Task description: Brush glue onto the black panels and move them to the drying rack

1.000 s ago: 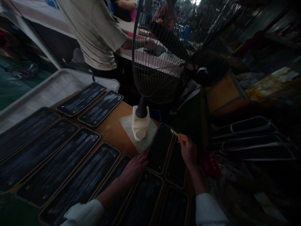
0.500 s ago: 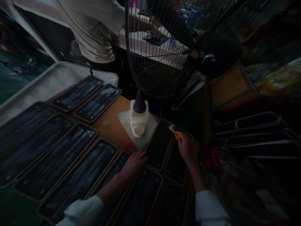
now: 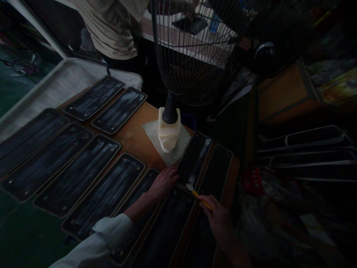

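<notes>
My right hand [image 3: 216, 212] is closed around the yellow handle of a small brush [image 3: 200, 198]. Its whitish bristles touch the near end of a black rounded panel [image 3: 192, 156], where a pale wet streak runs along the right side. My left hand [image 3: 164, 182] lies with fingers stretched out at that panel's left edge. Just beyond stands a cream plastic bottle [image 3: 169, 128] with a dark cone-shaped top, on a grey square sheet [image 3: 150, 130]. To the left, several black panels [image 3: 106, 193] carry whitish streaks. Another panel [image 3: 216, 171] lies right of the brushed one.
The panels rest on a brown board [image 3: 132, 130]. A white tray [image 3: 72, 70] sits behind at left. A large caged fan [image 3: 192, 63] stands ahead, near a person in a beige shirt [image 3: 111, 29]. Bundled dark panels [image 3: 306, 152] and plastic bags lie at right.
My right hand has drawn the brush from the panel's far end to its near end, leaving a pale streak. My left hand stays at the panel's edge. The view has shifted slightly.
</notes>
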`<state>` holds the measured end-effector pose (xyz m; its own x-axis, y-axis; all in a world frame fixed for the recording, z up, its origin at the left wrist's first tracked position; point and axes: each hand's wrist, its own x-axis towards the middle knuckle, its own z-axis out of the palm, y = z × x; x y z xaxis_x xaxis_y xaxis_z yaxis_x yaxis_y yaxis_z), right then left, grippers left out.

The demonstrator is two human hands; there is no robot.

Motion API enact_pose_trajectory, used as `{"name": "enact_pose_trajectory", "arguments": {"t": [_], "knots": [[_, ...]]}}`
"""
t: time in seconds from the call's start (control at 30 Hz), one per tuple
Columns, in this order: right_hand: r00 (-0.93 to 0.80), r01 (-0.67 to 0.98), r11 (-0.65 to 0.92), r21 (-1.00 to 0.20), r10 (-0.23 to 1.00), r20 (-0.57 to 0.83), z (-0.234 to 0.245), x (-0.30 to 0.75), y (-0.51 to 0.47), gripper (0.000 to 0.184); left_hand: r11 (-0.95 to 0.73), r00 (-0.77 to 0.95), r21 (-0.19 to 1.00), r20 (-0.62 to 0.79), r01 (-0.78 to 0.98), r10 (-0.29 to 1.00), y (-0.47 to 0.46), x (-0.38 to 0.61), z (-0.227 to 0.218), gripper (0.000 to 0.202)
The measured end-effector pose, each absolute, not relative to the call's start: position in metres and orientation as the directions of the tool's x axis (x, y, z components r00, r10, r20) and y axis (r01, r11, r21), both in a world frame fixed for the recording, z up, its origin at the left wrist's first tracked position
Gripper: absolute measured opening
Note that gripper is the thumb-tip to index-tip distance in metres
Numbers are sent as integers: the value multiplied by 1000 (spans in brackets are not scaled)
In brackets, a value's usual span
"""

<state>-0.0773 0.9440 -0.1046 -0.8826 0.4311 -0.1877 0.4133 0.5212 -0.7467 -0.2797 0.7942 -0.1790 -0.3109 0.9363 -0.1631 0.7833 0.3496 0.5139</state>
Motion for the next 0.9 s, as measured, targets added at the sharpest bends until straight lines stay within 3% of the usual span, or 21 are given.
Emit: {"name": "enact_pose_trajectory", "arguments": {"t": [0.2, 0.37, 0.53, 0.7, 0.9], "knots": [[-827, 401, 522, -753, 560, -53, -104, -128, 1007, 27, 352, -316, 522, -159, 777, 935, 795, -280, -176, 25], [-841, 323, 691, -647, 524, 140, -120, -187, 1062, 32, 342, -324, 516, -127, 785, 937, 795, -279, -178, 26], [-825, 336, 760, -557, 522, 214, -131, -222, 1075, 33, 347, -339, 505, -111, 790, 934, 795, -278, -185, 24], [-874, 315, 787, -530, 458, 160, -136, -211, 1055, 29, 350, -342, 513, -115, 783, 933, 794, -278, -185, 24], [-947, 305, 771, -559, 308, -92, -114, -143, 985, 23, 357, -342, 528, -129, 771, 931, 794, -279, -182, 23]]}}
